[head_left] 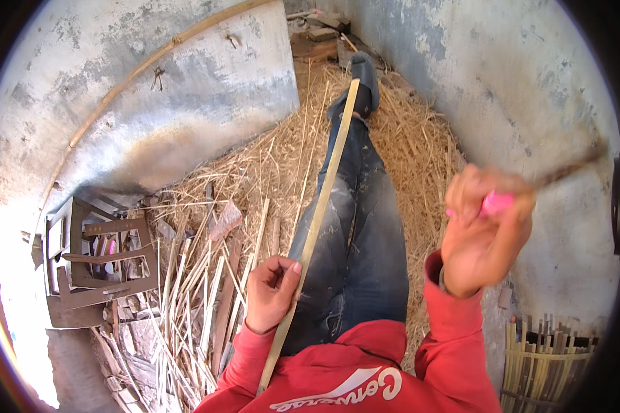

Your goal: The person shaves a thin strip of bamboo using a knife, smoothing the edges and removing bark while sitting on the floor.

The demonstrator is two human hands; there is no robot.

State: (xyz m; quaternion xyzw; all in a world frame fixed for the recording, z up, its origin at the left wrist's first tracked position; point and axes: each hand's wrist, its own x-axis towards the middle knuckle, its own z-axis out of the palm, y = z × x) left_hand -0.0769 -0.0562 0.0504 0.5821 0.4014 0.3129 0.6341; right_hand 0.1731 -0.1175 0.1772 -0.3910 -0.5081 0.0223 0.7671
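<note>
A long, flat bamboo strip (328, 175) runs along my outstretched legs, from beside my waist up to my shoes. My left hand (272, 292) is closed on it near the thigh, thumb laid along its edge. Raised on the right, away from the strip, my right hand (482, 241) grips a knife by its pink handle (497, 202). Its thin dark blade (568, 168) points to the right and is smeared by motion.
Split bamboo sticks (189, 316) lie heaped on my left, beside a brown metal frame (107, 261). Shavings (420, 199) cover the floor around my legs. A bundle of upright slats (548, 365) stands at lower right. A curved pole (127, 79) leans on the left wall.
</note>
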